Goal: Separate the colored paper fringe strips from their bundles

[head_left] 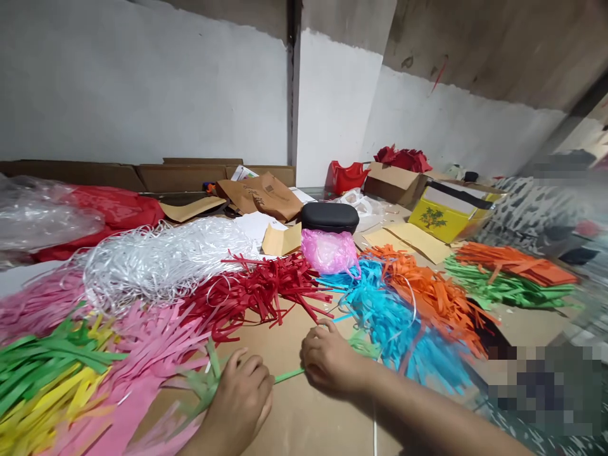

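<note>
A green tassel of thin paper-like strips [289,375] stretches between my two hands just above the brown board [308,418], narrow and twisted in its middle. My left hand [242,396] is closed on one side of it, and loose pale-green ends fan out to its left. On the other side my right hand [330,358] curls round the strand, with more green fringe showing past its wrist. The fingertips are partly hidden. Pink fringe [152,342] lies beside my left hand; blue fringe [380,310] lies beyond my right.
Red fringe [275,288], silver strands [166,259] and orange fringe [427,291] lie across the back. Behind them are a black case [330,217], a pink plastic bag [330,253] and a yellow box [439,215]. Green and yellow fringe [52,373] piles at left. A blurred person is at right.
</note>
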`<state>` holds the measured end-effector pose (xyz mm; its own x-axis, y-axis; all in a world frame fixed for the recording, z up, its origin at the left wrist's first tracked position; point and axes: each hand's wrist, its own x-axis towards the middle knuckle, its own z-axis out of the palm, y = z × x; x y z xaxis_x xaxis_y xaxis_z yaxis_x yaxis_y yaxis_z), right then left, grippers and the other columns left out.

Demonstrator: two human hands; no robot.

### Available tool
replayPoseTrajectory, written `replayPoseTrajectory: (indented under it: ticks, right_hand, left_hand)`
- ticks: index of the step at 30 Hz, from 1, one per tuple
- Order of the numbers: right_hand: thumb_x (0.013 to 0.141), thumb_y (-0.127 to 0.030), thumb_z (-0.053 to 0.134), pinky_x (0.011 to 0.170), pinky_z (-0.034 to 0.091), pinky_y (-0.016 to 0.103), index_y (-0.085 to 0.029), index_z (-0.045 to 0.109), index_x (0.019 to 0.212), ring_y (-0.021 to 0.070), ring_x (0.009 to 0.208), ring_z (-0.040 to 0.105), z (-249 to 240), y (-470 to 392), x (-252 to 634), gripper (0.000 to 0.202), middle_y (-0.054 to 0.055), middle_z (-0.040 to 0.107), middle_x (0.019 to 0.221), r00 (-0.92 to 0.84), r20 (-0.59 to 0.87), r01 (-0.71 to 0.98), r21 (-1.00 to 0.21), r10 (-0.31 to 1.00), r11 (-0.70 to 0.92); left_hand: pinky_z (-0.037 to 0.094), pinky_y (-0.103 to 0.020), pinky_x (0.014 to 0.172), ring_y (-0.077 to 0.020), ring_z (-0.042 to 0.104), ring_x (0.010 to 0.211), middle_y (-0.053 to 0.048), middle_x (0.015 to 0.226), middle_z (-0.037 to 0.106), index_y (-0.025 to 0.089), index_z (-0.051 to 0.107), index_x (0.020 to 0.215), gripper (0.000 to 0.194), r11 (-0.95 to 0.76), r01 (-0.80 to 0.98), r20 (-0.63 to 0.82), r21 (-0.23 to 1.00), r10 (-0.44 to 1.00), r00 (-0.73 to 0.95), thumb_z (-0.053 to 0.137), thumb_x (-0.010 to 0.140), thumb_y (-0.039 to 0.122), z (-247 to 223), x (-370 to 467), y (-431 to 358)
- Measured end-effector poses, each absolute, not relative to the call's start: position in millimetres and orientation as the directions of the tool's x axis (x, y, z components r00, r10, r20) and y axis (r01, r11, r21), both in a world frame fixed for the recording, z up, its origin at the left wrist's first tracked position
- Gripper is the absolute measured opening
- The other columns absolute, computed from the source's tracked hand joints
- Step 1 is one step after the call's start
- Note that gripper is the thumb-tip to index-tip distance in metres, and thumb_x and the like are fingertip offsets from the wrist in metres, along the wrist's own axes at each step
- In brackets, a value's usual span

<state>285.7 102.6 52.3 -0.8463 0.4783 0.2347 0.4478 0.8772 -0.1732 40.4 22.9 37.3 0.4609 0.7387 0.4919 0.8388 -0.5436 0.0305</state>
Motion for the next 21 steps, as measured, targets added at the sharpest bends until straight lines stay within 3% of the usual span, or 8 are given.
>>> replayPoseTrajectory:
  ticks: [3,5,8,10,15,18,21]
  right_hand:
    - [0.092,-0.026,0.065,0.104,0.026,0.046,-0.022,0.068,0.098,0.0217,0.103,0.056,54,95,276,0.008,0.002,0.073,0.100,-0.825,0.264,0.454,-0.216,0.500,0.864]
    - [0.095,-0.030,0.063,0.101,0.027,0.046,-0.021,0.067,0.102,0.0230,0.099,0.054,47,87,267,0.011,0.004,0.072,0.097,-0.819,0.306,0.457,-0.163,0.486,0.874]
    - [0.101,-0.020,0.054,0.095,0.028,0.044,-0.019,0.067,0.095,0.0211,0.089,0.052,31,82,260,0.014,0.005,0.070,0.088,-0.819,0.301,0.482,-0.099,0.488,0.871]
    - [0.103,-0.017,0.051,0.090,0.028,0.041,-0.019,0.068,0.093,0.0199,0.087,0.052,25,83,263,0.020,0.004,0.070,0.087,-0.797,0.280,0.518,-0.139,0.536,0.844]
    - [0.094,-0.026,0.066,0.078,0.027,0.036,-0.023,0.069,0.090,0.0193,0.090,0.055,30,91,275,0.006,0.000,0.071,0.093,-0.704,0.250,0.614,-0.257,0.665,0.746]
    - [0.089,-0.024,0.071,0.073,0.025,0.035,-0.022,0.069,0.082,0.0194,0.085,0.055,36,96,270,0.008,0.001,0.070,0.086,-0.675,0.229,0.649,-0.266,0.701,0.712]
    - [0.089,-0.023,0.070,0.074,0.025,0.037,-0.022,0.069,0.080,0.0183,0.080,0.054,40,99,266,0.009,0.000,0.070,0.081,-0.741,0.221,0.595,-0.224,0.635,0.772]
  left_hand:
    - [0.030,-0.043,0.101,-0.0195,0.055,0.081,0.005,0.074,0.067,0.025,0.065,0.080,0.012,-0.518,0.854,0.492,0.047,0.756,0.432,0.068,0.079,0.013,33,42,24]
    - [0.030,-0.044,0.102,-0.0200,0.055,0.081,0.004,0.074,0.066,0.025,0.064,0.078,0.011,-0.511,0.857,0.491,0.060,0.763,0.420,0.067,0.080,0.014,29,43,23]
    - [0.030,-0.045,0.101,-0.0205,0.057,0.083,0.004,0.074,0.066,0.025,0.065,0.077,0.013,-0.497,0.862,0.488,0.104,0.781,0.391,0.063,0.085,0.015,26,39,19]
    - [0.031,-0.043,0.098,-0.0190,0.060,0.082,0.006,0.075,0.067,0.027,0.066,0.079,0.015,-0.476,0.867,0.474,0.147,0.803,0.361,0.062,0.088,0.015,26,33,18]
    - [0.034,-0.037,0.080,-0.0188,0.062,0.079,0.005,0.077,0.068,0.026,0.067,0.079,0.011,-0.383,0.901,0.381,0.206,0.879,0.287,0.068,0.089,0.023,30,25,21]
    - [0.034,-0.039,0.080,-0.0218,0.061,0.079,0.002,0.076,0.066,0.023,0.063,0.075,0.016,-0.336,0.923,0.373,0.190,0.894,0.249,0.061,0.090,0.017,32,30,23]
    - [0.032,-0.042,0.085,-0.0211,0.059,0.083,0.002,0.081,0.067,0.024,0.065,0.083,0.018,-0.383,0.912,0.411,0.147,0.862,0.296,0.057,0.088,0.009,33,36,23]
